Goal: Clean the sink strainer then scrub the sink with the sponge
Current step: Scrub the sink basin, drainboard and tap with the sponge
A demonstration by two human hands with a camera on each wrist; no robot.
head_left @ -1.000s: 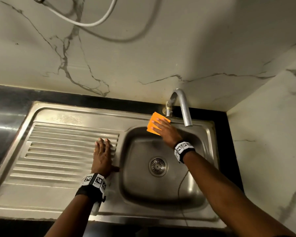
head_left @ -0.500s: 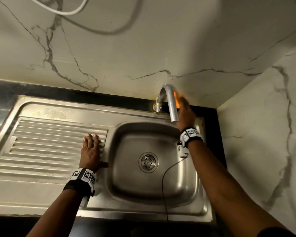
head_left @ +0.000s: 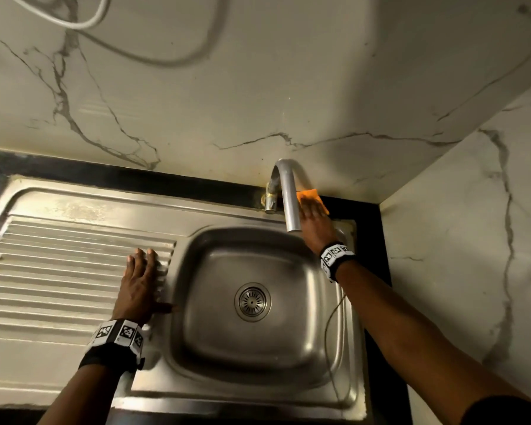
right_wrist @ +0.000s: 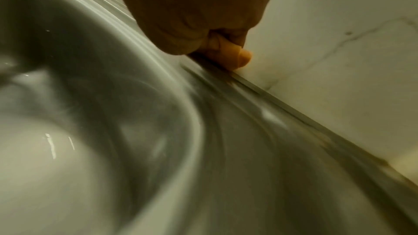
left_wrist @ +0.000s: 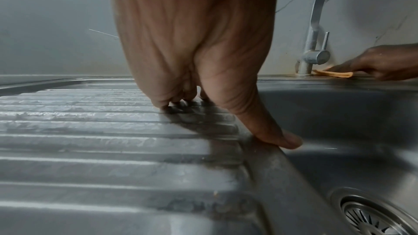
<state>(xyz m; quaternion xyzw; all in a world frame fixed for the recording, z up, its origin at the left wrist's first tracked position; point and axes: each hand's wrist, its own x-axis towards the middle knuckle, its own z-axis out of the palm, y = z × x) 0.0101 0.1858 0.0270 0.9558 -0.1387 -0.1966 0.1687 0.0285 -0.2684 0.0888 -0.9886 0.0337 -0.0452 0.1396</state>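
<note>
An orange sponge (head_left: 311, 196) lies on the sink's back rim, just right of the faucet (head_left: 290, 204). My right hand (head_left: 313, 214) lies flat on top of the sponge and presses it onto the rim; in the left wrist view its fingers (left_wrist: 353, 65) look straight over the sponge (left_wrist: 334, 74). My left hand (head_left: 141, 265) rests flat on the ribbed drainboard (head_left: 59, 271), thumb (left_wrist: 278, 137) on the basin's left edge. The round metal strainer (head_left: 252, 301) sits in the bottom of the steel basin (head_left: 307, 348), untouched.
Marble walls close in behind and to the right (head_left: 457, 240), forming a tight corner at the sponge. A thin dark cable (head_left: 331, 326) hangs from my right wrist into the basin. A white hose (head_left: 83, 24) loops on the wall above.
My right hand carried the sponge from the rim left of the faucet, behind the spout, to the rim on its right. The left hand stayed on the drainboard.
</note>
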